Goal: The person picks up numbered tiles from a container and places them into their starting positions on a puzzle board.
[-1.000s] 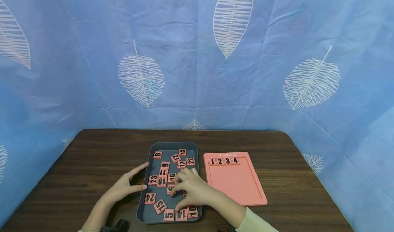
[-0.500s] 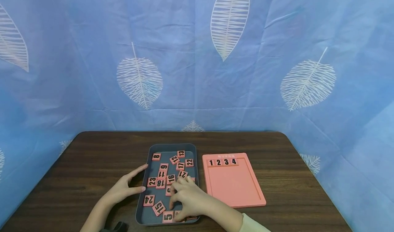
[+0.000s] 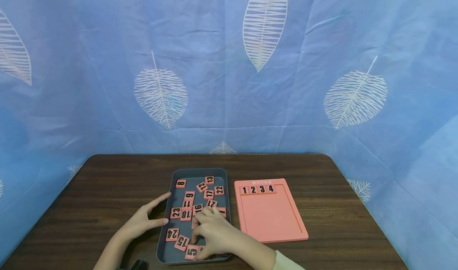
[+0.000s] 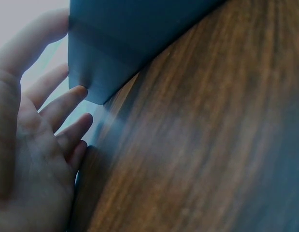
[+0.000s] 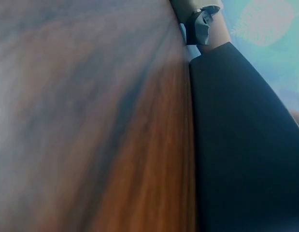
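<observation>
A grey tray (image 3: pixel 175 259) holds several pink number tiles lying loose. My left hand (image 3: pixel 141 218) stays at its left side, fingertips and thumb apart against the wall; in the left wrist view the fingers (image 4: pixel 67 104) reach the dark tray side (image 4: pixel 120 43). Over the tray's near right part is my right hand (image 3: pixel 218 232), fingers bent and spread from the thumb. Its thumb tip is at the right edge of tile 5 (image 3: pixel 191 252), and tile 15 (image 3: pixel 181 243) lies just beyond. The palm covers other tiles. The right wrist view does not show the right hand's fingers.
To the tray's right lies a pink board (image 3: pixel 270 218) with tiles 1, 2, 3 and 4 (image 3: pixel 270 189) in its top row. Both stand on a dark wooden table (image 3: pixel 125 178). Behind hangs a blue cloth (image 3: pixel 204 95) with white leaves.
My right hand has moved down and left within the tray. Tiles 5 and 15 have shifted left and turned slightly; tiles 14 and 19 are now mostly covered. My left hand keeps its place.
</observation>
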